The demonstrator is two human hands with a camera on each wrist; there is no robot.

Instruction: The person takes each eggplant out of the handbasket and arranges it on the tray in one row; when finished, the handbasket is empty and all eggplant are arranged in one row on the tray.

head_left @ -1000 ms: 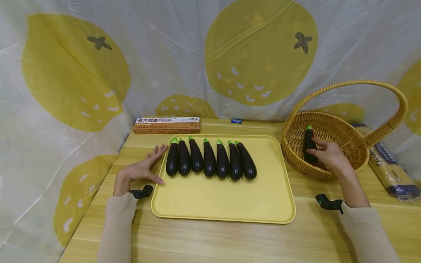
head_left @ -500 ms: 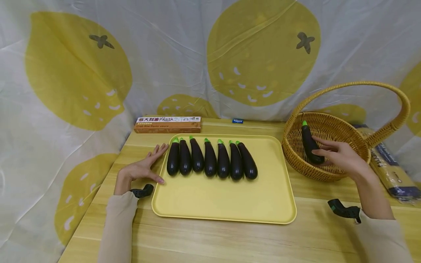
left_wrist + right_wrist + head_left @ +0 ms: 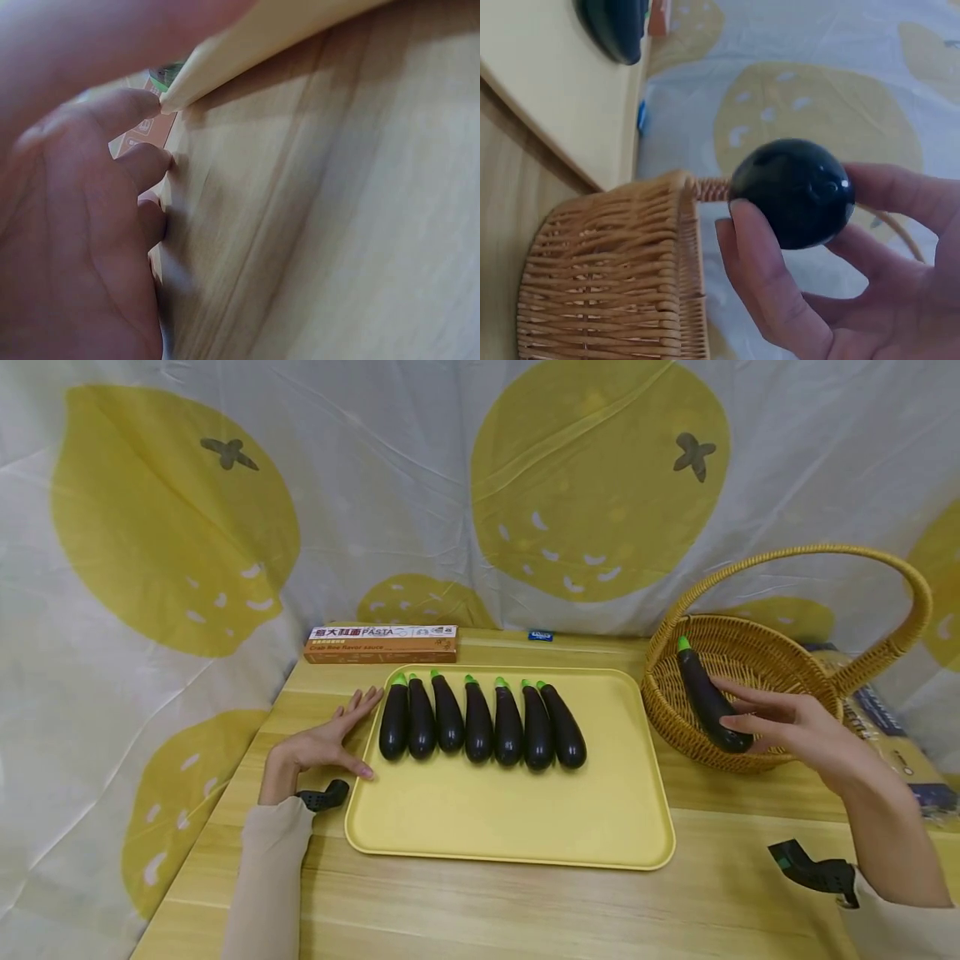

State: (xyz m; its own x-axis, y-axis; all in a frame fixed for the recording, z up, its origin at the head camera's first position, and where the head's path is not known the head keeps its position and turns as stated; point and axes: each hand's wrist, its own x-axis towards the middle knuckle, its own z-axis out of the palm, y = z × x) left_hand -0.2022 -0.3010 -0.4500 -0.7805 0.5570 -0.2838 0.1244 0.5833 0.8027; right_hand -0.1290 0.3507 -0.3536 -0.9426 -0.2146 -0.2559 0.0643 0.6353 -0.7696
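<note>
In the head view my right hand (image 3: 806, 731) pinches a dark eggplant (image 3: 708, 697) between thumb and fingers, over the wicker basket (image 3: 660, 731). Its green stem end points away toward the back left. The right wrist view shows the rounded end of this eggplant (image 3: 791, 193) up close, with the basket (image 3: 607, 277) below and to the left. On the yellow tray (image 3: 510, 818) several eggplants (image 3: 478, 722) lie side by side in a row. At the tray's left edge rests my left hand (image 3: 322, 747), fingers spread, thumb on the rim.
A pasta box (image 3: 381, 645) lies behind the tray at the left, and a small blue packet (image 3: 540, 636) at the back centre. Right of the basket is a plastic package (image 3: 892, 743). The basket's tall handle (image 3: 806, 550) arches over it. A lemon-print curtain (image 3: 420, 485) hangs behind.
My right hand has lifted the eggplant from the basket's bottom and drawn it nearer to me, tilting it. The left hand and the tray have stayed in place.
</note>
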